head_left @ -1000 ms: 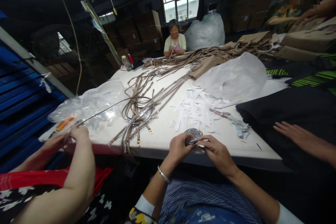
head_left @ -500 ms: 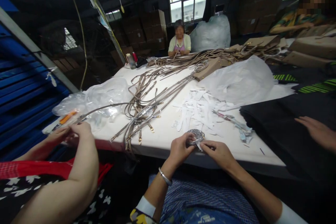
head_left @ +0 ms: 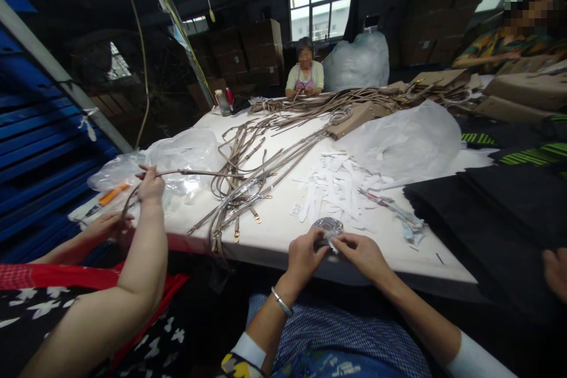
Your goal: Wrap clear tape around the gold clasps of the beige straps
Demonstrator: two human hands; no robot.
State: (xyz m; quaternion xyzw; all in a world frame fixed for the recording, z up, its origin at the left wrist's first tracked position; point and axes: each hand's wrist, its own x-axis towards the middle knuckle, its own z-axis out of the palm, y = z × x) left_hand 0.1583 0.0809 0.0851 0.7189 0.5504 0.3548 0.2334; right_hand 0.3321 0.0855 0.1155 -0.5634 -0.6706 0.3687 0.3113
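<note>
Coil of shiny stuff is being held at the near edge of the table. Left hand is gripping its near left side, and right hand is pinching a white scrap beside it. Paper bits are lying just behind, and brown straps are lying to the left.

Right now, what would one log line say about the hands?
left hand: holding shiny bundle | right hand: pinching white piece | beyond: white scraps
</note>
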